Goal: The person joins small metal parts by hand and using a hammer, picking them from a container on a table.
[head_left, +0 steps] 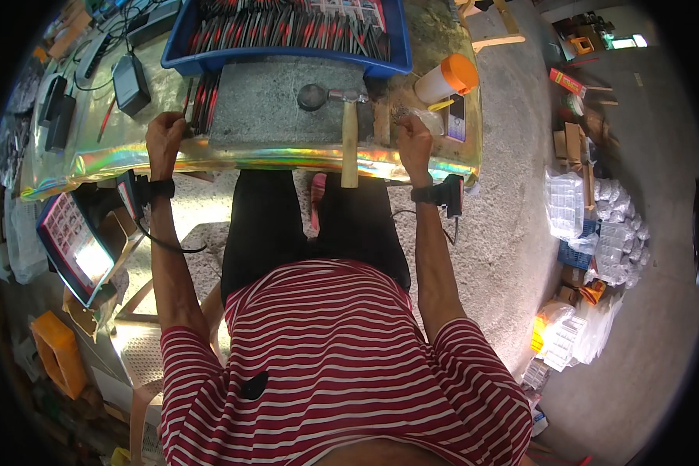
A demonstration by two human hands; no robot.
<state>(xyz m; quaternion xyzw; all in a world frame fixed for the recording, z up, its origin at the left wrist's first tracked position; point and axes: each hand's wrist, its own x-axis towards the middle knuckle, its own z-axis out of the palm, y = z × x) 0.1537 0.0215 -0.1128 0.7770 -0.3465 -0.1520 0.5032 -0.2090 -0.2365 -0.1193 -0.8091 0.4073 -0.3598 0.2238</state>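
Note:
My left hand [165, 141] is closed at the table's near edge, beside a short row of slim red-and-black tools [203, 105]. Whatever its curled fingers hold is hidden. Further right, my right hand [415, 146] has its fingers pressed together by a scatter of tiny dark pieces [398, 113] and a clear plastic bag [429, 120]. I cannot make out what is in that pinch. Between the hands lies a grey slab [260, 101]. A hammer [350, 144] rests on it, its wooden handle jutting over the near table edge.
A blue bin [287, 60] packed with red-and-black tools stands at the back. An orange-lidded jar [443, 79] lies tilted at the right. Black power adapters [131, 84] and cables occupy the left. Below the left forearm is a plastic chair [144, 353].

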